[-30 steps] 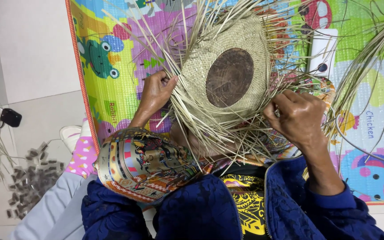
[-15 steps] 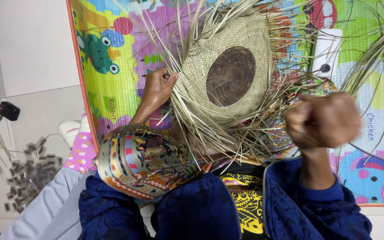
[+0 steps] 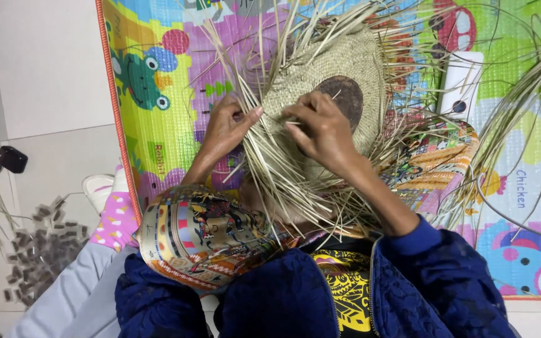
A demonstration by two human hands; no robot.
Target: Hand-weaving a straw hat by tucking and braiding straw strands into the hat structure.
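A round woven straw piece [image 3: 339,69] with a dark brown centre patch rests in my lap, many loose pale straw strands [image 3: 283,163] fanning out from its edge. My left hand [image 3: 226,128] grips the left edge of the weave, thumb laid over the strands. My right hand [image 3: 320,128] lies on the middle of the weave and pinches a thin strand between thumb and fingers. My knees, in patterned cloth [image 3: 201,235], sit under the work, with blue jacket sleeves below.
A colourful play mat [image 3: 158,81] with cartoon animals lies under the work. A bundle of long straw [image 3: 521,94] lies at the right, a white box [image 3: 461,84] beside it. On the floor at left are a small black object [image 3: 10,159], straw scraps and a pink sock [image 3: 114,219].
My right hand, which was raised in a fist at the right pulling a strand, has come back left onto the middle of the weave. My left hand has stayed on the left edge.
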